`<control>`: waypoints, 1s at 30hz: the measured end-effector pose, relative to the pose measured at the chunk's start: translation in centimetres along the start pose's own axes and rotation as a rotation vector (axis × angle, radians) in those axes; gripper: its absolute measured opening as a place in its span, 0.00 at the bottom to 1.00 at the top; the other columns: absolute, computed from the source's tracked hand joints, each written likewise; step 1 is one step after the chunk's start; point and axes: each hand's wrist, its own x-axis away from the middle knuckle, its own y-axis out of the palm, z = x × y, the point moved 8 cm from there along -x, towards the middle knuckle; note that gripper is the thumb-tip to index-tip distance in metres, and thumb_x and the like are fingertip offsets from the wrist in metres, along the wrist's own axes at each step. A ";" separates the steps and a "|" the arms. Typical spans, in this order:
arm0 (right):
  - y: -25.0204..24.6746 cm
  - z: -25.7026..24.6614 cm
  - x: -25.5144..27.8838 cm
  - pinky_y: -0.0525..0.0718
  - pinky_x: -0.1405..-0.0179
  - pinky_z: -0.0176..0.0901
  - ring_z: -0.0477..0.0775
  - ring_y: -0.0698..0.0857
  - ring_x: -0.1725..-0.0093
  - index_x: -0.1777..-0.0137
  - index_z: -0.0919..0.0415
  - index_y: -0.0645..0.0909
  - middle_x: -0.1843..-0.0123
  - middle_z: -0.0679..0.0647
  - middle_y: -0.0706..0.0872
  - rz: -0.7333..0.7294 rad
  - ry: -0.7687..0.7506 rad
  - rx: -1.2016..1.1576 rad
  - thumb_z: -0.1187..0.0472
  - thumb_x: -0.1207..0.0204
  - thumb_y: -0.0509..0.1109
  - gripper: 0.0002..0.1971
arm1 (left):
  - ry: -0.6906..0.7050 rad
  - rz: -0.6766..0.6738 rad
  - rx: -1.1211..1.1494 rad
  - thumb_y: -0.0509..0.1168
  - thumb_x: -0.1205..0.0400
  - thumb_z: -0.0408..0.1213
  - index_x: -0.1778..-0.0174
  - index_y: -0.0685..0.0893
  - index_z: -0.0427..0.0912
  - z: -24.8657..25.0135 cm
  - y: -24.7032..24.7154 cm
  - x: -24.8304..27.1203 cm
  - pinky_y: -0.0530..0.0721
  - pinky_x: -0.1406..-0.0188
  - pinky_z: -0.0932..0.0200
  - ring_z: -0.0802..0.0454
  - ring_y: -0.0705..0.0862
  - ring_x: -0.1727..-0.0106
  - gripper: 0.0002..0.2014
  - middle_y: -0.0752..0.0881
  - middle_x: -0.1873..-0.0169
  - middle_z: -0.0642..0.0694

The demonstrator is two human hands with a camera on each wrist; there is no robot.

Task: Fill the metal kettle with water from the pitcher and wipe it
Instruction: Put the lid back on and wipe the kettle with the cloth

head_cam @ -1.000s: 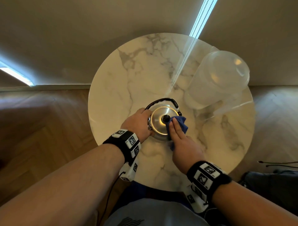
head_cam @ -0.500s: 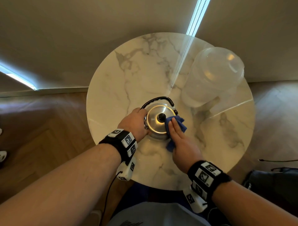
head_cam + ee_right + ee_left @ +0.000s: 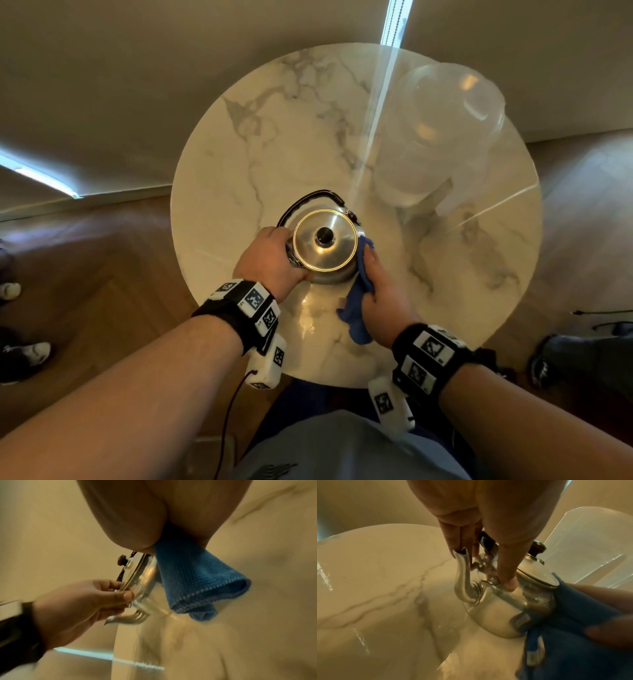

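The kettle (image 3: 323, 248) is standing upright near the front middle of the table (image 3: 239, 164), lid on, its handle (image 3: 310, 198) folded back. Its spout (image 3: 462, 577) is hiding under the left hand (image 3: 270, 263) in the head view; the wrist views are showing it. The left hand's fingers (image 3: 506, 568) are curling round the kettle's shoulder, gripping it. The right hand (image 3: 383, 291) is pressing a cloth (image 3: 356, 308) against the kettle's right side, gripping it between thumb and palm; its fingertips are lying hidden behind the fabric. The pitcher (image 3: 435, 137) is standing well apart at the far right, blurred, its water level unreadable.
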 end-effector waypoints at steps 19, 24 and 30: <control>-3.2 0.5 -6.5 0.73 0.21 0.48 0.49 0.77 0.24 0.18 0.33 0.70 0.24 0.37 0.78 0.136 0.020 -0.248 0.68 0.22 0.60 0.37 | 0.040 0.112 0.121 0.76 0.33 0.65 0.19 0.61 0.57 1.5 -1.3 0.8 0.71 0.35 0.62 0.54 0.72 0.23 0.49 0.66 0.19 0.51; -2.1 1.3 -2.5 0.79 0.29 0.38 0.42 0.82 0.32 0.18 0.39 0.73 0.24 0.43 0.82 0.236 -0.065 -0.117 0.63 0.17 0.63 0.30 | 0.082 0.013 -0.051 0.81 0.37 0.60 0.21 0.68 0.58 2.5 -2.5 -1.2 0.76 0.27 0.51 0.49 0.72 0.21 0.48 0.66 0.19 0.51; 1.1 0.5 0.6 0.82 0.49 0.37 0.53 0.86 0.45 0.26 0.53 0.84 0.32 0.52 0.84 0.303 -0.142 0.062 0.56 0.19 0.67 0.21 | 0.086 -0.021 -0.082 0.84 0.40 0.55 0.26 0.76 0.53 3.0 -2.4 -1.9 0.75 0.37 0.58 0.50 0.79 0.31 0.45 0.74 0.29 0.53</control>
